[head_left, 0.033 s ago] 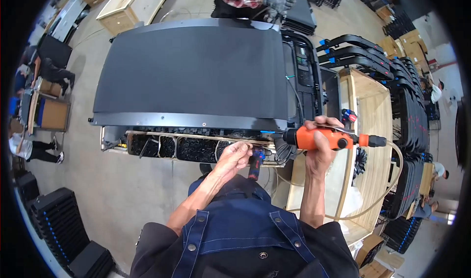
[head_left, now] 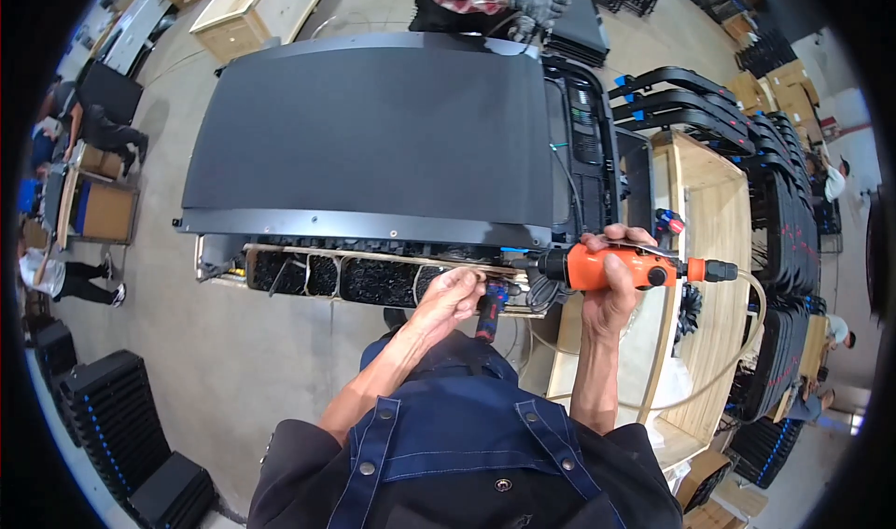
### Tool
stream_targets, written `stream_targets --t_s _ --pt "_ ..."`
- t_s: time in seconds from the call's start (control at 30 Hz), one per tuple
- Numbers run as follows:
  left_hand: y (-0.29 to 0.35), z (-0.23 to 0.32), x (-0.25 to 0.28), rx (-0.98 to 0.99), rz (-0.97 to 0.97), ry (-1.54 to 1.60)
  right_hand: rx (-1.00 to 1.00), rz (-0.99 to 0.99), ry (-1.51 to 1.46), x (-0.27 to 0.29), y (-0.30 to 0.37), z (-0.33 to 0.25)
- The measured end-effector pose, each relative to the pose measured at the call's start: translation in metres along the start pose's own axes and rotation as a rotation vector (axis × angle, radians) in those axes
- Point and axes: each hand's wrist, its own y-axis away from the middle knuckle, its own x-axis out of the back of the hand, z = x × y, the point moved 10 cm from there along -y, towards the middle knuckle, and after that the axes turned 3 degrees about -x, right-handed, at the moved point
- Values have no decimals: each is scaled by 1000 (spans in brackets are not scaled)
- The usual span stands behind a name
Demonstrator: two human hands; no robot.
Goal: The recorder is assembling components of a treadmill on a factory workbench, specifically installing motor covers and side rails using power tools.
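Observation:
My right hand [head_left: 611, 282] is wrapped round an orange air screwdriver [head_left: 627, 268], its black nose pointing left and a hose at its rear end. Fingers pinched, my left hand [head_left: 450, 300] hovers by the right end of a row of open bins [head_left: 378, 281] that hold small black parts. Whatever that pinch holds is too small to make out. Beyond both hands lies a wide black treadmill deck [head_left: 373, 137] with a dark metal side rail [head_left: 355, 225] towards me. A blue and black cordless driver [head_left: 490, 313] stands beside my left hand.
Across the deck, a co-worker's gloved hand [head_left: 541, 3] holds an orange tool. An open wooden crate [head_left: 719, 286] stands at my right, with the air hose [head_left: 761, 314] looping over it. Stacked black frames [head_left: 779, 212] fill the far right; black parts [head_left: 131, 426] are piled lower left.
The whole view has shifted very slightly, with the deck a little further right. Both hands keep the same pose, and the air screwdriver stays in my right hand.

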Motion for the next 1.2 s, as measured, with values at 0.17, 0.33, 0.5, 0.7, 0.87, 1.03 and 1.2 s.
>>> stream_targets --t_s 0.17,0.33,0.5,0.7,0.87,1.03,1.2 --pt "6 7 -6 11 11 36 -112 75 -151 2 16 30" --pt "15 19 6 -9 53 17 -163 110 -190 2 21 53" --pt "26 86 17 -564 149 -793 -167 285 -103 -2 37 79" --pt "11 73 60 -53 103 46 -60 95 83 -85 38 96" --pt "2 81 78 140 93 476 75 -194 388 -175 35 124" --pt "14 88 84 247 78 344 35 -315 488 -220 29 153" --pt "57 96 116 297 284 113 33 -367 546 -242 27 169"
